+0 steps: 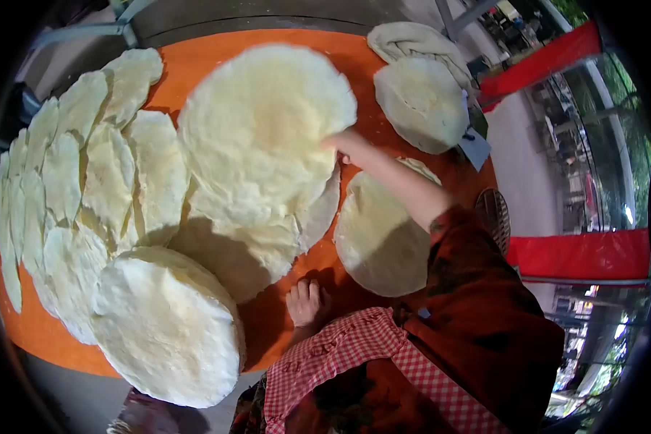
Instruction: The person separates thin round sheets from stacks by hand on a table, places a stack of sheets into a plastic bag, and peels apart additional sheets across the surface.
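Observation:
A large round sheet of thin flatbread (260, 108) spreads over other sheets at the back middle of the table. At its right edge is my right hand (346, 147), slightly blurred, its fingers closed on the rim. My left hand (306, 302) rests on the orange tabletop near my apron, fingers slightly bent and holding nothing. Beneath the large sheet, part of another flatbread (231, 260) shows in shadow. A separate round flatbread (383, 235) lies under my right forearm.
Overlapping flatbreads (108, 181) cover the left side of the orange table (340, 54). A thick round stack (166, 325) stands at the front left. Another flatbread (423, 105) lies back right, by a folded cloth (412, 40). A dark woven item (492, 217) sits at the right edge.

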Available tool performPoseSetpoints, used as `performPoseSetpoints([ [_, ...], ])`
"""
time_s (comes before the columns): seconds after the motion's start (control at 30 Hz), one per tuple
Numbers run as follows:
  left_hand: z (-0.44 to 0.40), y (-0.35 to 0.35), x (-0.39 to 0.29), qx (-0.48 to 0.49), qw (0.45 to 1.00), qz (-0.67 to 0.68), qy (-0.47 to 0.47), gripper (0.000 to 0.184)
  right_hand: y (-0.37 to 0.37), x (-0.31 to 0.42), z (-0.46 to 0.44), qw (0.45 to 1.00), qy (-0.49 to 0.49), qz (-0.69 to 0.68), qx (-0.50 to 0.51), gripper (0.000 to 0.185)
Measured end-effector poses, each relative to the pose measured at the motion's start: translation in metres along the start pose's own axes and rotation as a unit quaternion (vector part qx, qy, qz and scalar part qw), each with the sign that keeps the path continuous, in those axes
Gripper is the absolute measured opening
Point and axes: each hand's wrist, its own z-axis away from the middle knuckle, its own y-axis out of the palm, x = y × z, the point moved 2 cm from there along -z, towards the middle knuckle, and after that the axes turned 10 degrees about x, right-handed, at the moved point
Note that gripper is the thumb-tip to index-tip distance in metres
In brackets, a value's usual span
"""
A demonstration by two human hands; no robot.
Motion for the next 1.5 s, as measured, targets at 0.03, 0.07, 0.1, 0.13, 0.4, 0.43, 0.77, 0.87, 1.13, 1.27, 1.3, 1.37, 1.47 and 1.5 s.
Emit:
performPoseSetpoints([
  [0.03, -0.001, -0.003, -0.004, -0.016, 1.0, 0.019, 0.005, 0.03, -0.003, -0.013, 0.003, 0.987, -0.104, 0.114, -0.04, 0.039],
  [0.07, -0.006, -0.006, -0.005, -0.035, 0.999, 0.038, 0.015, 0.029, 0.007, -0.001, 0.02, 0.973, -0.003, 0.204, -0.108, 0.041],
  [0.1, 0.015, -0.038, 0.028, -0.013, 0.998, -0.061, 0.007, 0.029, 0.073, -0.027, 0.001, 0.949, 0.037, 0.246, -0.196, 0.046],
  [0.13, 0.009, -0.029, 0.017, -0.026, 0.998, -0.058, 0.016, 0.029, 0.064, -0.014, 0.007, 0.949, 0.01, 0.247, -0.197, 0.051],
  [0.4, -0.001, -0.005, -0.008, -0.021, 0.999, -0.041, 0.023, 0.033, 0.037, 0.038, 0.054, 0.978, -0.083, -0.19, -0.003, 0.056],
  [0.43, 0.003, -0.006, -0.009, -0.021, 0.999, -0.046, 0.018, 0.033, 0.04, 0.049, 0.058, 0.976, -0.135, -0.169, -0.024, 0.056],
  [0.77, 0.01, -0.013, -0.016, -0.079, 0.993, -0.058, 0.061, 0.027, -0.026, 0.098, 0.263, 0.952, -0.144, -0.262, -0.063, 0.041],
  [0.87, 0.013, -0.009, -0.014, -0.032, 0.999, 0.015, 0.024, 0.02, -0.068, -0.01, 0.356, 0.936, -0.147, -0.281, -0.151, 0.047],
  [1.13, 0.044, 0.036, -0.081, 0.038, 0.738, 0.603, -0.301, 0.022, -0.105, -0.293, 0.369, 0.9, -0.008, -0.434, -0.034, 0.032],
  [1.27, 0.043, 0.047, -0.067, 0.034, 0.662, 0.691, -0.289, 0.026, -0.105, -0.28, 0.383, 0.868, -0.005, -0.497, 0.003, 0.036],
  [1.3, 0.04, 0.05, -0.066, 0.031, 0.634, 0.719, -0.282, 0.027, -0.108, -0.277, 0.387, 0.865, 0.005, -0.502, 0.022, 0.037],
  [1.37, 0.03, 0.033, -0.104, 0.009, 0.595, 0.744, -0.303, 0.03, -0.114, -0.269, 0.406, 0.893, 0.026, -0.449, -0.008, 0.037],
  [1.47, 0.027, 0.036, -0.118, 0.015, 0.564, 0.76, -0.322, 0.033, -0.133, -0.266, 0.432, 0.931, 0.056, -0.335, -0.137, 0.039],
  [1.5, 0.026, 0.04, -0.109, 0.022, 0.568, 0.753, -0.331, 0.035, -0.146, -0.283, 0.425, 0.929, 0.034, -0.294, -0.22, 0.04],
])
